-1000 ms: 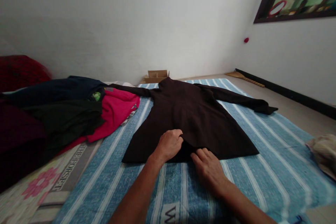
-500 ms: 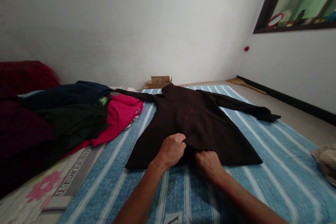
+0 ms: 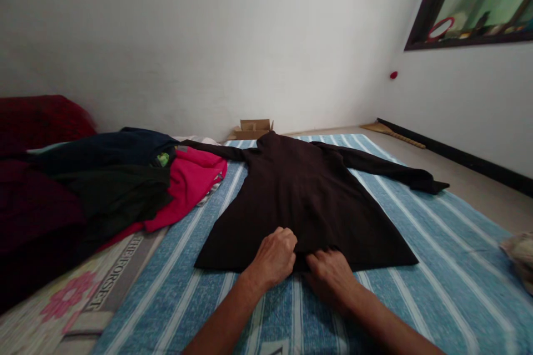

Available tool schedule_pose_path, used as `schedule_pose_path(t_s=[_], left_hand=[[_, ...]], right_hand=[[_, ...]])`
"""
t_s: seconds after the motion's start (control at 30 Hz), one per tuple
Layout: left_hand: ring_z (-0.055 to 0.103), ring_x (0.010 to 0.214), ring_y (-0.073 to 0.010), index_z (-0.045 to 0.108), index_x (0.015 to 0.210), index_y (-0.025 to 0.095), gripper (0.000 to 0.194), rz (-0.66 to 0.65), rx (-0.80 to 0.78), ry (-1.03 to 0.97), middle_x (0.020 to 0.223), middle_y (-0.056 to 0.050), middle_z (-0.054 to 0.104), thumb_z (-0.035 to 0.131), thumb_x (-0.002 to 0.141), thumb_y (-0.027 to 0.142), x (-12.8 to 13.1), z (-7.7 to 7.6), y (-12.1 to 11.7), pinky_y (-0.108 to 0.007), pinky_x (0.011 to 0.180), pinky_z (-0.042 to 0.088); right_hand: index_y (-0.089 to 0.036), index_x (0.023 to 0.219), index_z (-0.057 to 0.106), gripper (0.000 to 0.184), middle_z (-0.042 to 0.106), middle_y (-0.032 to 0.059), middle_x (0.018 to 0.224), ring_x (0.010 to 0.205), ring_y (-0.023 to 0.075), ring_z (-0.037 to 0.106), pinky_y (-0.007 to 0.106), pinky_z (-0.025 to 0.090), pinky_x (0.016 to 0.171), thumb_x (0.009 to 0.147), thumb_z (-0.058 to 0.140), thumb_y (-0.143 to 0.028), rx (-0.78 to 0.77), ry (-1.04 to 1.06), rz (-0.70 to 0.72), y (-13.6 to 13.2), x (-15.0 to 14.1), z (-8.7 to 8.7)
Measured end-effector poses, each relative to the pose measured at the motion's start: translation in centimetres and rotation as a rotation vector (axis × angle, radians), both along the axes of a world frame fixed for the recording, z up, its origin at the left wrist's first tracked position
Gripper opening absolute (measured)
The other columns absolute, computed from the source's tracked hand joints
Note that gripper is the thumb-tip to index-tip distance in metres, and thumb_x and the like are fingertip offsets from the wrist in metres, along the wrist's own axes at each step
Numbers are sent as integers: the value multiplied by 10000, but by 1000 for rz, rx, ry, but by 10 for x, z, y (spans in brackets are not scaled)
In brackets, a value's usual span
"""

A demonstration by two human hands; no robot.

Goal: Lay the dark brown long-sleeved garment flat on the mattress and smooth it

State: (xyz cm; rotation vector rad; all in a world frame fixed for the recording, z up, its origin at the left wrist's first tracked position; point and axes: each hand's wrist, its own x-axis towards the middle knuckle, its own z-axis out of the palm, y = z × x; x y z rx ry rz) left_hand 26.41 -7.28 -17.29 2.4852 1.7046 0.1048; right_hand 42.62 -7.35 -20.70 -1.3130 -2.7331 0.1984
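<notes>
A dark brown long-sleeved top lies spread out, its collar at the far end and its hem towards me. My left hand is closed on the hem near its middle. Just to the right, my right hand also grips the hem, fingers curled over the cloth and partly hidden by it. One sleeve reaches out to the right; the other runs left to a pile of clothes. Beneath the top is a blue and white striped sheet.
Piled clothes at the left include a pink garment, a dark green one and a purple one. A cardboard box stands by the wall. Beige cloth lies at the right edge, and a straw broom on the floor.
The lifted middle of the hem has come down and towards me, and the cloth lies flatter. Both hands have lowered slightly, keeping their hold.
</notes>
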Motion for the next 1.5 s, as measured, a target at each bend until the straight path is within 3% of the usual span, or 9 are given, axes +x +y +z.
schedule_pose_path(t_s=[0.27, 0.43, 0.57, 0.7, 0.8, 1.03, 1.2, 1.3, 1.5], left_hand=[[520, 857, -189, 490, 759, 200, 128, -10, -7, -77, 867, -36, 579, 462, 717, 82, -3, -1, 0, -290, 776, 440], [529, 872, -180, 492, 771, 198, 159, -7, 15, -171, 878, -33, 579, 461, 697, 61, -10, -11, -1, -287, 790, 434], [538, 895, -184, 503, 763, 204, 166, 7, 56, -235, 879, -32, 588, 475, 687, 59, -12, -20, -2, -299, 810, 441], [545, 900, -184, 499, 756, 207, 157, 22, 116, -300, 886, -29, 597, 477, 691, 66, -11, -26, -3, -307, 813, 452], [548, 920, -183, 485, 765, 208, 161, 45, 155, -359, 937, -32, 607, 482, 694, 64, -9, -30, -5, -311, 823, 459], [548, 955, -193, 480, 783, 211, 167, 60, 195, -371, 984, -45, 612, 489, 705, 63, -8, -31, -7, -333, 846, 466], [543, 968, -200, 425, 739, 214, 196, 13, 250, -383, 989, -61, 605, 438, 677, 29, -11, -31, -11, -332, 843, 464], [529, 986, -205, 395, 732, 218, 228, -23, 256, -359, 1005, -66, 591, 416, 638, 11, -14, -32, -12, -335, 856, 455], [501, 813, -196, 363, 712, 219, 260, -29, 235, -252, 806, -42, 527, 375, 568, 3, -19, -30, -17, -315, 718, 437]], right_hand=[[-192, 951, 643, 160, 652, 38, 880, 821, 181, 597, 277, 417, 712, 858, 553, -285, 4, 237, 90, -2, 31, 4], [-181, 879, 637, 217, 639, 54, 813, 759, 155, 590, 267, 448, 716, 928, 435, -245, 318, 504, -66, 1, 68, -2], [-176, 1062, 610, 273, 638, 108, 1002, 957, 255, 573, 378, 473, 811, 838, 567, -326, 427, 350, -271, 12, 102, -11], [-195, 1113, 604, 355, 620, 102, 1079, 1023, 251, 558, 391, 471, 857, 785, 628, -328, 258, 256, -160, 18, 117, -22], [-166, 1096, 622, 331, 609, 127, 1111, 1057, 258, 545, 397, 463, 876, 802, 612, -317, 239, 233, -156, 16, 114, -27], [-173, 873, 663, 204, 643, 93, 984, 940, 210, 581, 320, 452, 805, 812, 485, -95, 285, 128, -65, 17, 102, -17], [-166, 772, 615, 208, 610, 63, 807, 743, 165, 548, 268, 406, 689, 837, 432, -90, 335, 206, -68, 16, 121, -2], [-175, 697, 572, 216, 558, 41, 710, 675, 166, 502, 277, 364, 647, 803, 428, -54, 341, 125, -43, 13, 131, -1], [-189, 669, 524, 207, 541, 39, 723, 709, 172, 484, 282, 341, 671, 743, 431, -20, 276, 77, -18, 9, 132, -3]])
